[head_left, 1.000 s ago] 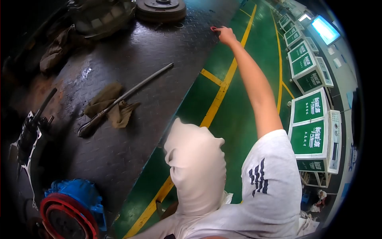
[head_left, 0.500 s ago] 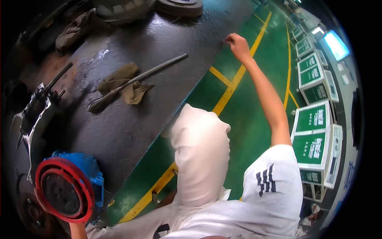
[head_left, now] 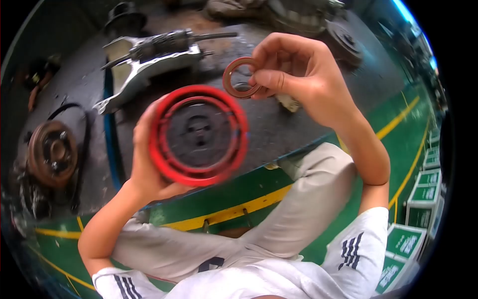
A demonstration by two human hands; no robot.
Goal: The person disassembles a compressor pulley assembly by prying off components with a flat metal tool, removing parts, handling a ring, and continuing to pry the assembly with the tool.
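My left hand (head_left: 144, 159) grips a round red-rimmed part (head_left: 201, 134) with a black recessed centre, its face turned up towards me. Thumb and fingers press on the rim from the left and below. A flat brown ring (head_left: 227, 79), like a seal or washer, is pinched between thumb and fingers of my right hand (head_left: 303, 79). The ring hangs just above and right of the red part, apart from it. Behind both lies a metal casing half (head_left: 142, 74) with a geared shaft (head_left: 164, 46) across it. A bit of brown rag (head_left: 289, 103) shows below my right hand.
A rusty drum-like part (head_left: 52, 152) stands at the left of the dark workbench (head_left: 279, 134). Farther back are a wheel-like part (head_left: 343, 42) and a cloth (head_left: 234, 9). Another person's hand (head_left: 34, 97) shows at far left. Green-white cabinets (head_left: 423, 192) line the right.
My right hand has come back from far out to the right and now shows the brown ring. The red part has moved up in front of me in my left hand. My view has turned left.
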